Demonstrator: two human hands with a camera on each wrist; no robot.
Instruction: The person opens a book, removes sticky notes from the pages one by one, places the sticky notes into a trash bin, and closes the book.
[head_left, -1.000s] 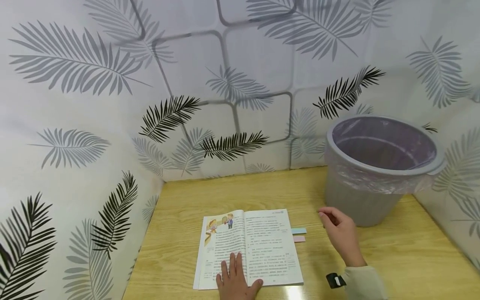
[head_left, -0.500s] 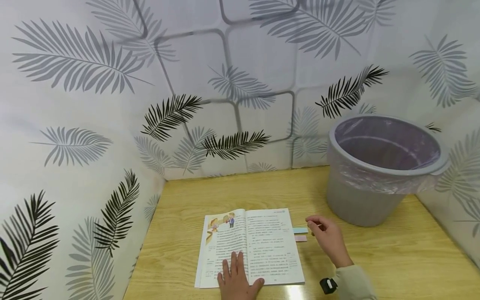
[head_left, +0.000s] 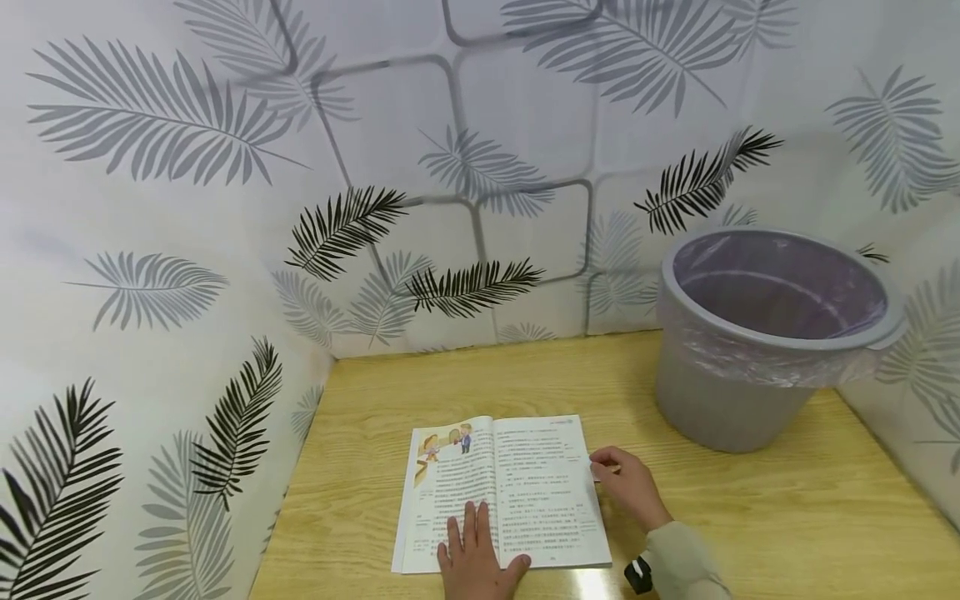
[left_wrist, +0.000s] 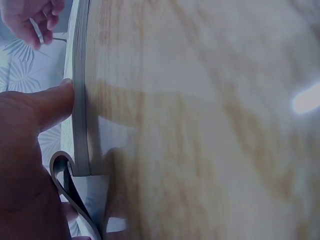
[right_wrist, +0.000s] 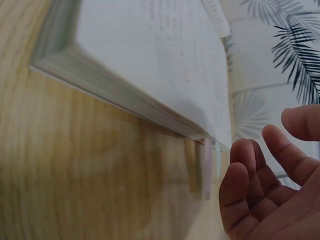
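The right hand [head_left: 632, 485] hangs at the right edge of an open book [head_left: 551, 492], its fingers loosely bent, with a small gap between thumb and fingers and nothing visibly in them; whether a fingertip touches the page edge is hard to tell. The left hand [head_left: 474, 557] lies flat and spread on the book's near part by the gutter, thumb at the near edge, its wrist cut off by the head view's lower border. The book lies face up on the wooden table [head_left: 360, 417], its spine running away from the person, the pages' long sides that way too, the far end toward the patterned wall covering [head_left: 525, 100]. The print is too small to read, and the left hand covers some lines. A pink tab [right_wrist: 207, 175] and a pale blue tab [right_wrist: 218, 160] jut from the right edge; the head view hides both behind the right hand. Farther right stands an upright grey bin [head_left: 720, 417], lined with a clear purplish bag [head_left: 780, 283]; the bin's bottom is out of sight.
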